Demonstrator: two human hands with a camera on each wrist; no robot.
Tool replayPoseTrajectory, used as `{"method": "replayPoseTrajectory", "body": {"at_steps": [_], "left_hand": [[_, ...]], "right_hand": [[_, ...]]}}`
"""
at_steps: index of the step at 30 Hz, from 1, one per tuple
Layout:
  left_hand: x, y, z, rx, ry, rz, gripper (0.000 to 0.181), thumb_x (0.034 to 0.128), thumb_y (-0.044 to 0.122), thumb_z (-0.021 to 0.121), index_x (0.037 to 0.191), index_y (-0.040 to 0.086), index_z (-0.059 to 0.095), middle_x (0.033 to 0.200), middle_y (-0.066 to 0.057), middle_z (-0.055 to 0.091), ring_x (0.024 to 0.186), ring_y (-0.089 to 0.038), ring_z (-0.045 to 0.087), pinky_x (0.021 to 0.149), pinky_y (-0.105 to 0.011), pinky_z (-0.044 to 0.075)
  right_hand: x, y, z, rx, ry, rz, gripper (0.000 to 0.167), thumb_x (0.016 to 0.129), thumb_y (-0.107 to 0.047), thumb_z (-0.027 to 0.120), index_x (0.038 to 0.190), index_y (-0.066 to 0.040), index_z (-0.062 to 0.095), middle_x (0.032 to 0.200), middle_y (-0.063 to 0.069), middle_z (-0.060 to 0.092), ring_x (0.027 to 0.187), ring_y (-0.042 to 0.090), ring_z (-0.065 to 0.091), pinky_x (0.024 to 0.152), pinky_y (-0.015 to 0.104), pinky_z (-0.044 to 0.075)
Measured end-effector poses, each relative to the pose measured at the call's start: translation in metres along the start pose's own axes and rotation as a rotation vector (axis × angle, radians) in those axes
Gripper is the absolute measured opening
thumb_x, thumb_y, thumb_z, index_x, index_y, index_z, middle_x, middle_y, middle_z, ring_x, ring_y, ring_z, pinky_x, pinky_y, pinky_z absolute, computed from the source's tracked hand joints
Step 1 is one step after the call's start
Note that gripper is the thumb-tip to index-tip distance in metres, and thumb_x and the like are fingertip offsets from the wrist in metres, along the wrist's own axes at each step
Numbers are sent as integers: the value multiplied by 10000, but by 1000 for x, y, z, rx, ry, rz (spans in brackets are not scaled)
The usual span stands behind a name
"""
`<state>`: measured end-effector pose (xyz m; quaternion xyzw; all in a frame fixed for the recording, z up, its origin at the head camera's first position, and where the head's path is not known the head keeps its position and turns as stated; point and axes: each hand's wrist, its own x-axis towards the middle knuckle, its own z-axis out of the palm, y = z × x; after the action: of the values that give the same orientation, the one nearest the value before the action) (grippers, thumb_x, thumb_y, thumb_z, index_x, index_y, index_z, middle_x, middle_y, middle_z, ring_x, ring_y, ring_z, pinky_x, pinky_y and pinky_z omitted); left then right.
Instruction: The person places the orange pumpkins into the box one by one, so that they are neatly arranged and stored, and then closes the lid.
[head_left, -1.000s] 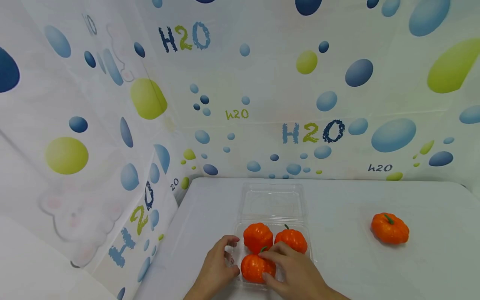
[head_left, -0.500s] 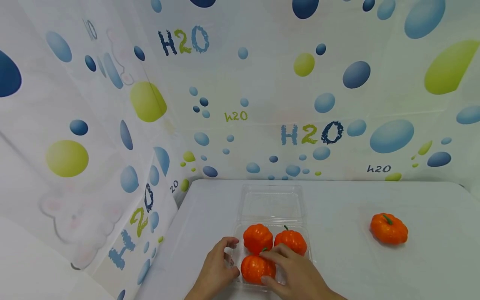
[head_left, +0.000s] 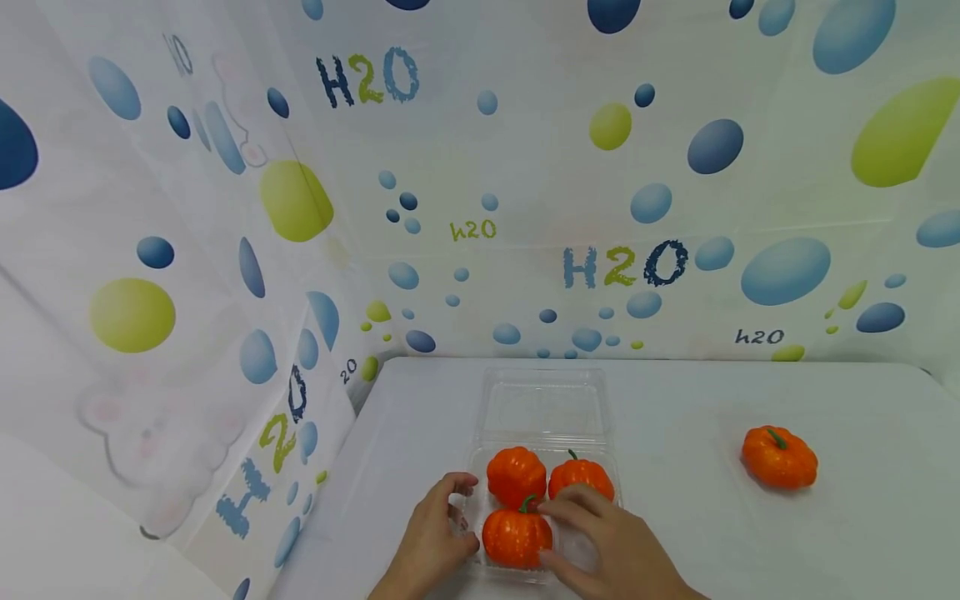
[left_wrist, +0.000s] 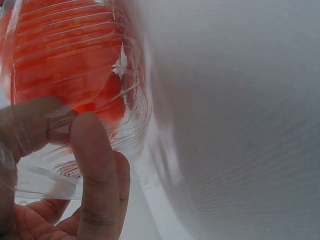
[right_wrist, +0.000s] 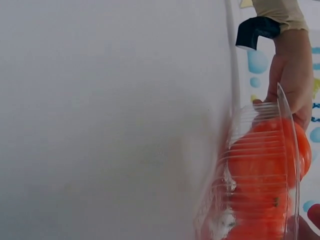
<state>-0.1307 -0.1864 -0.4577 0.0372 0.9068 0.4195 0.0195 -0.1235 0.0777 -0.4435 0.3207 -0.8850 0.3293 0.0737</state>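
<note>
Three orange pumpkins sit in an open clear plastic container [head_left: 585, 542]: front [head_left: 517, 537], back left [head_left: 516, 477] and back right [head_left: 581, 477]. My left hand [head_left: 433, 537] grips the container's left side; the left wrist view shows its fingers [left_wrist: 97, 175] curled against the ribbed clear wall [left_wrist: 132, 100]. My right hand [head_left: 618, 542] hovers at the front pumpkin's right side, thumb and fingers spread apart, green stem in sight. In the right wrist view, only fingertips [right_wrist: 314, 215] show, beside the container wall [right_wrist: 212, 215].
A fourth orange pumpkin [head_left: 780, 457] rests on the white table [head_left: 690, 425], well to the right. The container's clear lid [head_left: 543, 408] lies folded back behind it. A wall covering [head_left: 525, 167] with blue and green spots rises behind and at the left.
My right hand has let go of the front pumpkin and shifted slightly right, uncovering more of its stem and right side. My left hand has stayed in place.
</note>
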Motion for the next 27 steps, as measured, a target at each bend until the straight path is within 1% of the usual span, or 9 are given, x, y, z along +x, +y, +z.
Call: {"method": "replayPoseTrajectory", "body": {"at_steps": [4,8,11,14,16,20,23,25,27], "left_hand": [[0,0,0,-3,2,4,667,643,-34,799,1254,78,558,1164,-74,571,789,-170,521,646,-230,512],[0,1,-1,-5,2,4,670,638,-34,802,1252,78,558,1165,-74,573,795,-168,521,654,-229,512],[0,2,-1,-3,2,-3,672,638,-33,803,1253,78,559,1169,-75,574,799,-168,519,658,-226,511],[0,2,-1,-1,2,-4,671,640,-35,801,1256,78,560,1173,-75,575,799,-170,520,657,-229,511],[0,2,0,0,0,-5,670,642,-34,800,1258,78,560,1172,-74,574,800,-171,522,659,-229,510],[0,1,0,4,-6,-5,670,646,-31,803,1259,77,556,1168,-72,572,804,-173,521,666,-227,511],[0,1,0,11,-6,-2,671,647,-29,805,1259,78,553,1170,-72,571,801,-170,520,665,-225,512],[1,1,0,15,-4,1,668,648,-29,805,1259,77,554,1168,-72,573,797,-168,522,662,-226,512],[1,1,0,13,-5,0,667,649,-29,806,1259,77,556,1167,-72,574,796,-168,523,661,-226,513]], "right_hand": [[-6,3,-3,-3,81,-54,359,894,-445,748,1203,-265,718,1146,-182,570,933,73,621,768,280,574],[-12,5,-7,-20,134,-55,358,845,-386,810,1181,-292,728,1157,-208,569,976,56,617,784,287,575],[-17,9,-10,-25,164,-54,397,813,-354,843,1188,-337,713,1171,-226,559,996,50,616,793,297,576],[-22,16,-14,-35,187,-91,463,782,-323,873,1207,-358,693,1190,-229,559,1012,46,615,802,302,576],[-25,22,-17,-37,203,-130,501,757,-295,893,1213,-342,691,1195,-213,570,1017,50,615,812,276,567],[-32,35,-24,-34,229,-198,544,715,-245,920,1213,-274,703,1208,-179,584,1034,52,609,875,152,495],[-37,46,-30,-64,272,-258,546,716,-278,919,1219,-257,709,1223,-145,595,1057,65,595,929,107,434],[-40,53,-34,-92,298,-291,525,746,-331,899,1229,-261,705,1225,-118,603,1071,77,579,952,109,417],[-44,59,-38,-115,322,-303,496,781,-396,868,1232,-270,705,1226,-105,611,1084,80,567,963,113,412]]}}
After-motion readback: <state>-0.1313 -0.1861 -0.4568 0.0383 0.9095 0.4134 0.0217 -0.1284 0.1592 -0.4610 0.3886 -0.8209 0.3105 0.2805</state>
